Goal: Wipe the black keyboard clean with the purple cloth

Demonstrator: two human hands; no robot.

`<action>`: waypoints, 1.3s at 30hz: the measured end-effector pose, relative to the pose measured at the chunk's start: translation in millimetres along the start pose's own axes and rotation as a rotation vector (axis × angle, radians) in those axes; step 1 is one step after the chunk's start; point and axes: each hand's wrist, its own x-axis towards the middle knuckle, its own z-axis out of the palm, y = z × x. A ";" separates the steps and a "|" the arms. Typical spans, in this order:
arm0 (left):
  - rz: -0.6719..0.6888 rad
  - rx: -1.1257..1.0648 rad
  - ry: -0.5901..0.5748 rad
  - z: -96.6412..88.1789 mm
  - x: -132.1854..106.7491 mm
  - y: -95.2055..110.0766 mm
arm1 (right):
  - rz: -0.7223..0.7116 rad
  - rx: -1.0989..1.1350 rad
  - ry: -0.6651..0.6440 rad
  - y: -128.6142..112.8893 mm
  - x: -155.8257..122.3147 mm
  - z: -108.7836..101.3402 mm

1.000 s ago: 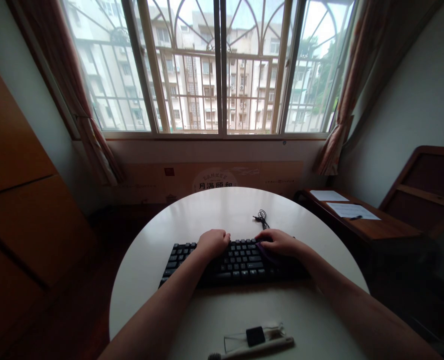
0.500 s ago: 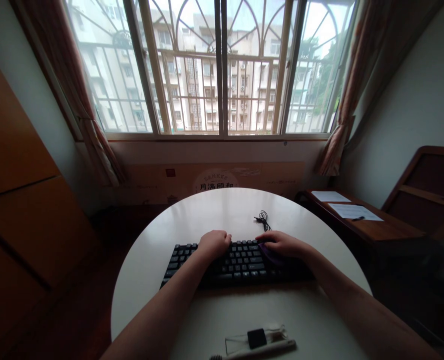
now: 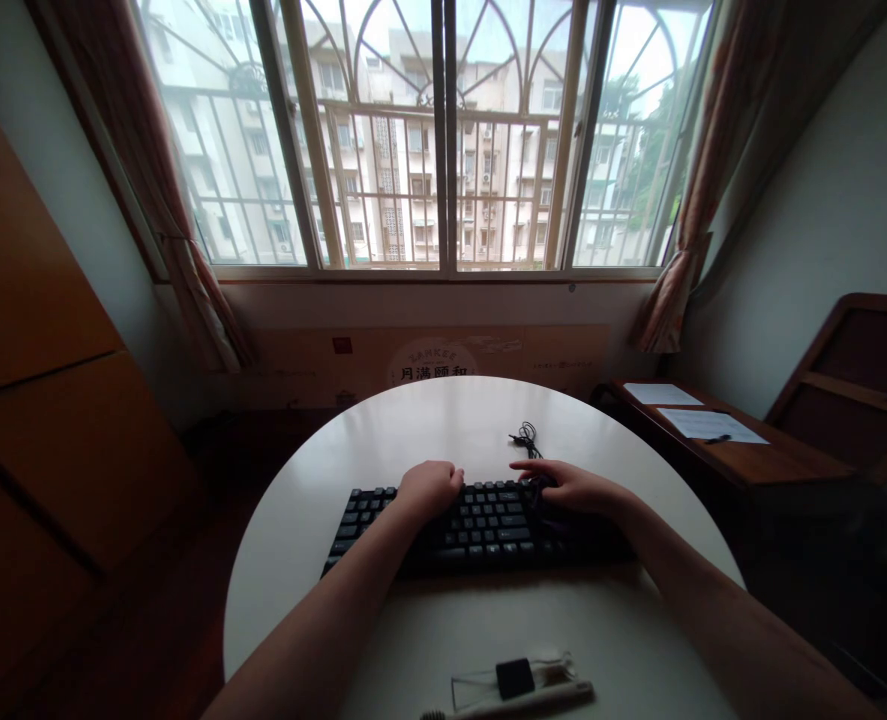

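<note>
A black keyboard (image 3: 488, 522) lies across the middle of a round white table (image 3: 293, 510). My left hand (image 3: 429, 487) is closed at its far edge, left of centre, with the fingers curled over that edge. Over the right part of the keys, my right hand (image 3: 582, 487) grips a crumpled purple cloth (image 3: 544, 498); the index finger points out to the left. The cloth touches the keys and lies partly under the palm. Just beyond the keyboard is a bundled black cable (image 3: 527, 438).
Near the front edge lie a brush with a pale handle (image 3: 540, 697) and a thin wire tool (image 3: 477, 677) beside a black square piece (image 3: 515, 677). To the right, a wooden side table (image 3: 810, 455) bears papers (image 3: 713, 424) and a pen. A barred window stands beyond.
My right hand has shifted slightly right with the purple cloth, and its index finger has stretched out. My left hand and the keyboard stay in place.
</note>
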 end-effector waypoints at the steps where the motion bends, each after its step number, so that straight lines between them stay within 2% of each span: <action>1: -0.004 0.001 -0.003 -0.3 0.0 0.2 | -0.004 0.000 0.005 -0.2 0.3 0.4; 9: 0.001 0.000 0.005 0.8 0.8 -1.7 | 0.037 -0.055 0.063 0.9 3.9 5.1; 16: 0.012 0.009 0.015 2.4 1.8 -3.7 | 0.007 -0.008 -0.005 -1.2 1.5 2.8; 22: 0.017 0.005 0.020 2.6 2.3 -3.3 | 0.035 -0.084 0.074 0.3 2.9 6.0; 29: 0.022 0.011 0.021 4.1 2.0 -3.6 | -0.003 -0.015 0.001 -0.1 1.1 3.4; 35: 0.017 0.013 0.022 3.4 2.0 -2.8 | 0.023 -0.064 0.065 1.8 3.0 5.7; 39: 0.009 0.010 0.017 2.3 1.5 -2.7 | 0.017 -0.048 0.037 0.6 1.8 4.8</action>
